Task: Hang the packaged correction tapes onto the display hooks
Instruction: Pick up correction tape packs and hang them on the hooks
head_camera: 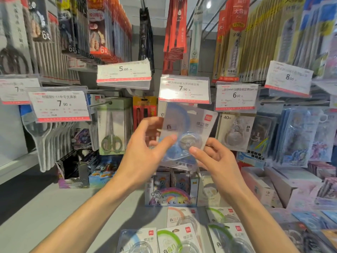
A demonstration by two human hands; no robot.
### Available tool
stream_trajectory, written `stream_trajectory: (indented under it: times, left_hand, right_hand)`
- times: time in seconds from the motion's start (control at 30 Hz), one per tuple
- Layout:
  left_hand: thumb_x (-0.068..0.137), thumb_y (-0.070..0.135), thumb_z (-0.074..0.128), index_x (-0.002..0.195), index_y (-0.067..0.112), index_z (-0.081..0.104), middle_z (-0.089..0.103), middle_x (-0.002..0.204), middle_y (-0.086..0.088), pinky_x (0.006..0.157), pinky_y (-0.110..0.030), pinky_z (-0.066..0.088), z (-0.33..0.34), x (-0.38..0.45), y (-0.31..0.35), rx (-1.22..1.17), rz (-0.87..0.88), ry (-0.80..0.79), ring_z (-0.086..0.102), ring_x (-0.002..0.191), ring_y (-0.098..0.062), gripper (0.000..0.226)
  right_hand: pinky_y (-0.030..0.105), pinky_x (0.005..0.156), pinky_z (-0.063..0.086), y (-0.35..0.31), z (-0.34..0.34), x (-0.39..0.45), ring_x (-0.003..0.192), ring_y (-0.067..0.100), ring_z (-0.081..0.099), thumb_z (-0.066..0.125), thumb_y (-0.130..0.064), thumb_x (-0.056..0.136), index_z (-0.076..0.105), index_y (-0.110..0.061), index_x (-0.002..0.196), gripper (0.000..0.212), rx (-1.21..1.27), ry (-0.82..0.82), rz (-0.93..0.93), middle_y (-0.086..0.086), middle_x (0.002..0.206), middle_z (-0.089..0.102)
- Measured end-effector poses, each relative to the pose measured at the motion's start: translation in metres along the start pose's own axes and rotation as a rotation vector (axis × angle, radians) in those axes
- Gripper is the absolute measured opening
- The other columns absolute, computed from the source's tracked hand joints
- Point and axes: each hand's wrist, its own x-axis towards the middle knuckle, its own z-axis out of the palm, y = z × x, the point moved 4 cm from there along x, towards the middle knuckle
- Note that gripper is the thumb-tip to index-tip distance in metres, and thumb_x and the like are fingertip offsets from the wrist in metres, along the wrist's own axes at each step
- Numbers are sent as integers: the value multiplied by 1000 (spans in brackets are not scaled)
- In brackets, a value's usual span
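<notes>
- Head view: both hands hold one packaged correction tape (186,136) up in front of the display, just below the 7.90 price tag (184,89).
- Left hand (144,150): thumb pressed on the pack's front left edge, fingers (155,123) curled behind it; the pack is blurred.
- Right hand (217,161): fingers pinch the pack's lower right part, index tip on the clear blister.
- The pack's hang slot sits near the tag; whether it is on a hook cannot be determined.
- More packaged correction tapes (182,236) lie flat on the table (54,216) below the forearms.
- Packaged scissors (111,128) hang to the left.
</notes>
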Motion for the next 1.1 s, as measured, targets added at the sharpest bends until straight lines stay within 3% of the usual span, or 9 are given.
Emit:
stream_trajectory:
  times: [0.1, 0.17, 0.27, 0.43, 0.5, 0.6, 0.73, 1.0, 1.1]
  left_hand:
    - [84, 42, 74, 117, 35, 59, 70, 117, 10, 93, -27, 54, -11, 13, 15, -60, 37, 54, 67, 108, -5, 37]
    - [86, 35, 72, 117, 26, 61, 72, 113, 6, 88, -31, 57, -14, 19, 28, -105, 59, 42, 69, 104, -10, 33]
    - [87, 25, 71, 114, 17, 63, 75, 100, 4, 69, -22, 56, -16, 24, 47, -204, 99, 27, 71, 88, -10, 29]
    - [88, 15, 71, 112, 15, 63, 74, 91, -1, 60, -22, 53, -19, 28, 66, -282, 142, 31, 69, 71, -11, 25]
    - [93, 7, 71, 114, 11, 62, 73, 90, -2, 59, -25, 54, -20, 29, 66, -285, 140, 32, 69, 68, -11, 23]
    - [94, 2, 69, 111, 12, 63, 73, 89, -1, 58, -26, 55, -21, 28, 65, -266, 141, 40, 68, 65, -10, 21]
    - [94, 0, 68, 109, 13, 64, 73, 84, 3, 57, -26, 55, -22, 27, 63, -254, 145, 36, 68, 64, -10, 20]
    - [88, 17, 70, 109, 18, 66, 75, 85, 6, 60, -24, 54, -28, 27, 60, -212, 157, 0, 70, 68, -12, 22]
    - [87, 18, 70, 108, 21, 66, 75, 87, 3, 60, -23, 53, -28, 26, 54, -211, 152, -6, 71, 68, -12, 21]
  right_hand:
    - [9, 77, 54, 2, -8, 1, 101, 3, 75, 76, -33, 88, 70, -33, 107, 20, -8, 47, -6, -10, 107, 81]
    - [7, 79, 52, 4, -10, 1, 104, -1, 73, 75, -31, 92, 69, -43, 106, 19, -48, 48, -8, -16, 109, 79]
    - [8, 82, 52, 7, -10, 3, 108, 2, 72, 73, -31, 94, 66, -32, 115, 22, -51, 48, -19, -14, 113, 78]
    - [13, 84, 54, 4, -4, 12, 107, 6, 73, 70, -25, 98, 64, -24, 120, 23, -73, 56, -84, -10, 113, 78]
    - [12, 85, 53, -1, -1, 18, 108, 3, 72, 70, -26, 99, 64, -28, 119, 21, -95, 63, -111, -13, 114, 77]
    - [5, 81, 50, -13, 6, 26, 106, -10, 67, 70, -26, 98, 61, -46, 109, 24, -114, 73, -145, -31, 110, 74]
    - [2, 75, 49, -13, 7, 36, 97, -14, 68, 68, -23, 97, 57, -44, 107, 26, -101, 113, -157, -37, 100, 73]
    - [11, 71, 53, -5, 10, 41, 89, 0, 76, 71, -38, 87, 63, -34, 112, 26, -71, 159, -137, -12, 97, 82]
    - [12, 73, 54, 0, 9, 45, 95, 2, 76, 74, -40, 94, 62, -30, 118, 29, -84, 190, -114, -7, 102, 82]
